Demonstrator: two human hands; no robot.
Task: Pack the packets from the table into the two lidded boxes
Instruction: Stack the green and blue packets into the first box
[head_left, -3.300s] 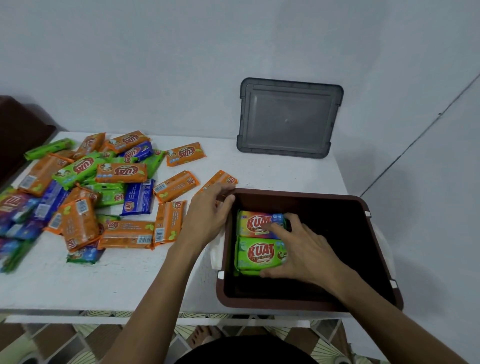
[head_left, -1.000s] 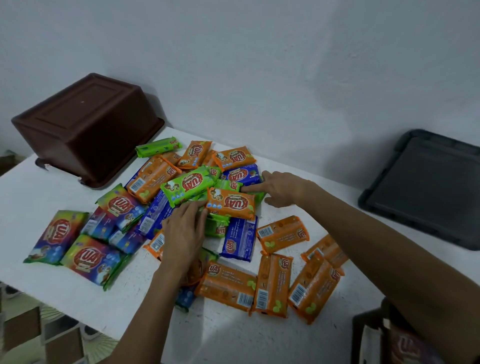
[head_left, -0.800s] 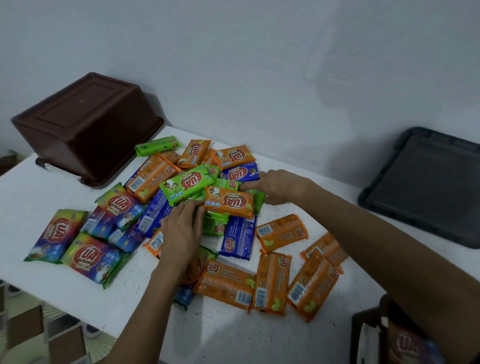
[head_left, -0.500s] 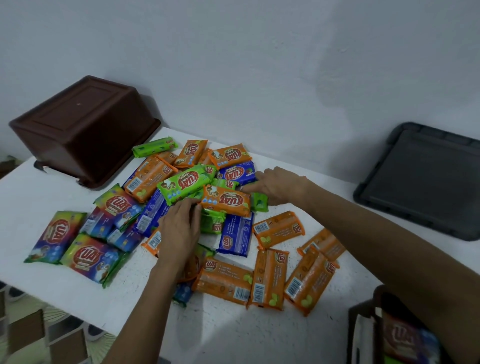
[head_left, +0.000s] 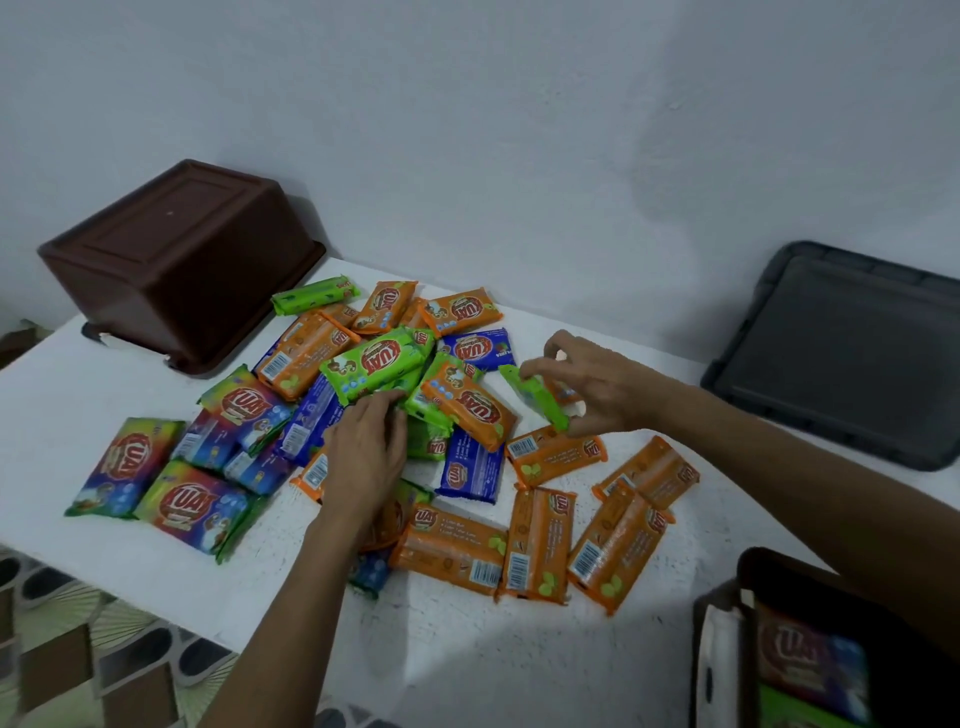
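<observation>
Several orange, green, blue and rainbow packets (head_left: 457, 551) lie in a loose heap on the white table (head_left: 519, 660). My right hand (head_left: 597, 384) pinches a green packet (head_left: 535, 397) by its edges, lifted just above the heap's right side. My left hand (head_left: 363, 457) lies palm down on the middle of the heap, fingertips touching a large green packet (head_left: 376, 364). An open brown box (head_left: 748, 597) with packets inside shows at the bottom right corner. A second brown box (head_left: 182, 260) stands upside down at the back left.
A dark grey lid (head_left: 852, 353) leans against the wall at the right. The table's front edge runs from the left to the bottom middle, with a patterned floor (head_left: 78, 649) below it. A pale wall stands right behind the table.
The view has swung from the open box to the heap. Within the last second my right hand closed on a green packet and raised it; my left hand stayed on the heap.
</observation>
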